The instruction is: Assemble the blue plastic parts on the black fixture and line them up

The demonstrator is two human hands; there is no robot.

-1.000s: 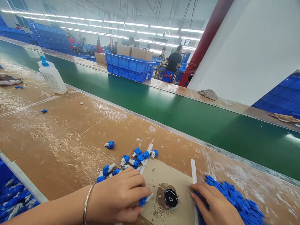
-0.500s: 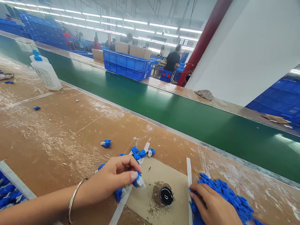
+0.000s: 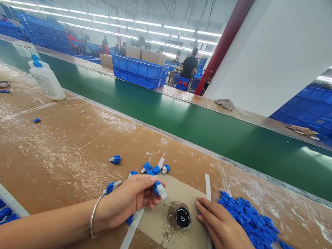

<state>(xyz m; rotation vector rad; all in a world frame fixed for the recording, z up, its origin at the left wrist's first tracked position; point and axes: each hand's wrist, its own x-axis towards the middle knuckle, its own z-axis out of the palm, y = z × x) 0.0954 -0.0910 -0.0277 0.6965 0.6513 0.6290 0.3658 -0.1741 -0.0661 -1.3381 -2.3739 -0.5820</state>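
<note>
My left hand [image 3: 131, 200] pinches a small blue and white plastic part [image 3: 159, 189] between thumb and fingers, just above a cardboard pad [image 3: 160, 221]. A black round fixture [image 3: 183, 217] sits in the middle of that pad, right of the held part. My right hand [image 3: 223, 226] lies flat with fingers apart on the pad's right edge, beside a pile of blue caps [image 3: 251, 219]. It holds nothing. Several finished blue and white parts [image 3: 154, 169] lie scattered just beyond my left hand.
A green conveyor belt [image 3: 197, 128] runs along the far side of the brown bench [image 3: 64, 145]. A white bottle with a blue cap [image 3: 46, 81] stands at the left. Blue crates [image 3: 140, 71] and cardboard boxes stand beyond the belt, with people working further back. A rag [image 3: 225, 103] lies past the belt.
My left hand lifted a blue and white part off the pad and brought it up. My right hand slid left off the pile of caps and spread on the pad's edge.
</note>
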